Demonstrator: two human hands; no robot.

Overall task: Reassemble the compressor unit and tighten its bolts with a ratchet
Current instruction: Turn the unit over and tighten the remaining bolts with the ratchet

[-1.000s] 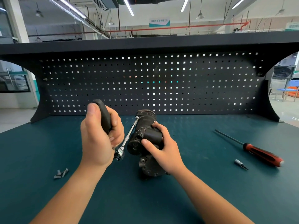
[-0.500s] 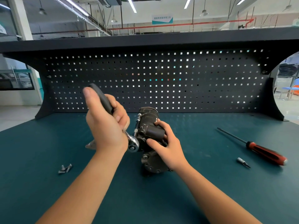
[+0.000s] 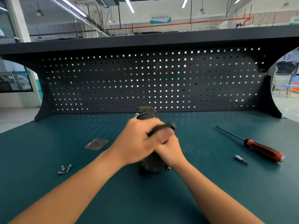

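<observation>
The dark compressor unit (image 3: 146, 113) lies lengthwise on the green bench, mostly hidden under my hands. My left hand (image 3: 137, 139) grips the black ratchet handle (image 3: 163, 127), which now points right across the top of the unit and looks blurred. A bolt head (image 3: 136, 115) shows at the unit's far left edge. My right hand (image 3: 169, 151) holds the near part of the compressor, partly under my left hand. The ratchet's head is hidden.
A grey cover plate (image 3: 96, 144) lies left of the unit, and two or three loose bolts (image 3: 65, 169) sit nearer the front left. A red-and-black screwdriver (image 3: 258, 147) and a small bit (image 3: 241, 159) lie to the right. The pegboard wall (image 3: 153, 81) closes the back.
My left hand has swung the ratchet handle from the left of the unit over to its right, crossing above my right hand. The cover plate, hidden before, is now visible.
</observation>
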